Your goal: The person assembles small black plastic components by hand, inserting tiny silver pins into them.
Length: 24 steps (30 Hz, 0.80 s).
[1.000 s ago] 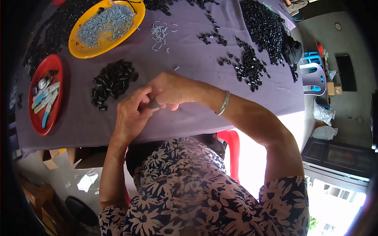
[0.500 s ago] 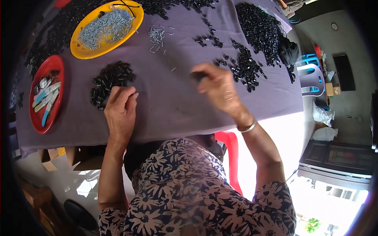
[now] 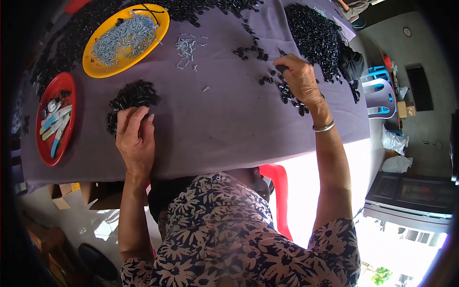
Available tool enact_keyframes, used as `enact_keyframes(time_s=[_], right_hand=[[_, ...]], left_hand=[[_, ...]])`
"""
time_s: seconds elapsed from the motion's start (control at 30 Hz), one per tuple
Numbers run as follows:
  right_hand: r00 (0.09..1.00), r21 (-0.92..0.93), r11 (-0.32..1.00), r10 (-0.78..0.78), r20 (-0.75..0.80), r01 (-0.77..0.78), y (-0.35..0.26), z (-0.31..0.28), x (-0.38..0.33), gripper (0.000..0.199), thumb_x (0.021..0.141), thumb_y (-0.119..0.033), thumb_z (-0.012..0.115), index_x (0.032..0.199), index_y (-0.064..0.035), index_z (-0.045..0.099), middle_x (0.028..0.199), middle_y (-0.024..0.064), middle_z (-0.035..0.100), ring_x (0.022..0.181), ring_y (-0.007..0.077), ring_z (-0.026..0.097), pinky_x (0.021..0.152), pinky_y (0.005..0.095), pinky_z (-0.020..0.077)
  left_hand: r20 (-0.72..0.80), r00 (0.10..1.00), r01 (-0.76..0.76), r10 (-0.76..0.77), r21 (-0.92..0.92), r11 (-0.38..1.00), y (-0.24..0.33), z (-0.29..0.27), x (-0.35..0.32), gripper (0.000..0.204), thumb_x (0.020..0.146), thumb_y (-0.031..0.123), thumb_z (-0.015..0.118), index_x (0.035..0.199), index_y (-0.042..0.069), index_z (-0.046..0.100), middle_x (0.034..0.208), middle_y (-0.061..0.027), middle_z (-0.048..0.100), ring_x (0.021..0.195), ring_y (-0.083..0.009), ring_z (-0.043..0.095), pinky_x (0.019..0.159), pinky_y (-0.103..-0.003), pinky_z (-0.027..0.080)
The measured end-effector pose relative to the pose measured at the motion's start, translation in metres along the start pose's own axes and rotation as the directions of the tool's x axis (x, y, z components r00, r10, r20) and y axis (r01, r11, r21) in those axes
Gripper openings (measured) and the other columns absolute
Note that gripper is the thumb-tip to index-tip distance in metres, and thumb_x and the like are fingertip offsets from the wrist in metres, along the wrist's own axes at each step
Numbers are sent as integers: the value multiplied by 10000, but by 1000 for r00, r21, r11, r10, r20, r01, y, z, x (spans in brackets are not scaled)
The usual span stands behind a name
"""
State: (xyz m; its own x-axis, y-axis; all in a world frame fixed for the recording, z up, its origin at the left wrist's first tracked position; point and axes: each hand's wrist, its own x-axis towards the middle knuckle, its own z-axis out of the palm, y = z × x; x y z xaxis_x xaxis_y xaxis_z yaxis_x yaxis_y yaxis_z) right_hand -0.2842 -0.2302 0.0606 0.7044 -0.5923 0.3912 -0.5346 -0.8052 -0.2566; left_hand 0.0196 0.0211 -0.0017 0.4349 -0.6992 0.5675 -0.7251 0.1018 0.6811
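Observation:
My left hand [image 3: 135, 141] rests at the near edge of a heap of small black plastic parts [image 3: 136, 95]. Its fingers are curled down toward the thumb, and a dark bit shows at the tips; I cannot make out what it is. Farther right, my right hand [image 3: 302, 83] is closed on a dark, rounded black piece [image 3: 282, 69] that sticks out past the fingers. This hand is above a second scatter of black parts [image 3: 287, 93], partly covering it. Between the hands lies a single small metal screw [image 3: 205, 88] on the purple cloth [image 3: 215, 124].
A yellow plate [image 3: 91, 71] full of screws stands at the far left, with a loose screw group [image 3: 185, 47] beside it. A red tray [image 3: 44, 146] holds several small knives [image 3: 58, 124]. A large black-part heap [image 3: 313, 36] covers the far right.
My right hand has moved right and slightly away from me, from the middle cloth to the scattered black parts, still holding the black piece. My left hand has shifted slightly left, its fingers a little looser.

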Motion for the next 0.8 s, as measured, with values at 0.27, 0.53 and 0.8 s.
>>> enact_keyframes(time_s=[0.27,0.53,0.8], right_hand=[[958,206,937,266,106,-283,-7,-18,32,258,807,46,533,993,-40,690,792,45,665,664,74,547,633,219,463],[987,165,980,87,135,-109,-11,45,53,278,769,75,562,978,-55,692,946,116,689,822,247,670,787,315,528],[979,36,998,52,198,-61,-2,56,47,182,727,41,585,887,-14,651,795,130,656,745,287,645,726,344,523]], left_hand=[[17,998,-54,54,27,998,4,0,1,204,819,-79,697,1001,9,673,937,-94,624,795,-219,641,670,-299,521],[9,996,-92,91,32,995,5,1,1,215,781,-85,708,958,29,664,864,-85,611,721,-240,638,620,-310,515],[25,997,-79,79,3,997,0,2,-1,213,782,-93,695,949,34,661,856,-84,606,699,-243,627,605,-312,508]])
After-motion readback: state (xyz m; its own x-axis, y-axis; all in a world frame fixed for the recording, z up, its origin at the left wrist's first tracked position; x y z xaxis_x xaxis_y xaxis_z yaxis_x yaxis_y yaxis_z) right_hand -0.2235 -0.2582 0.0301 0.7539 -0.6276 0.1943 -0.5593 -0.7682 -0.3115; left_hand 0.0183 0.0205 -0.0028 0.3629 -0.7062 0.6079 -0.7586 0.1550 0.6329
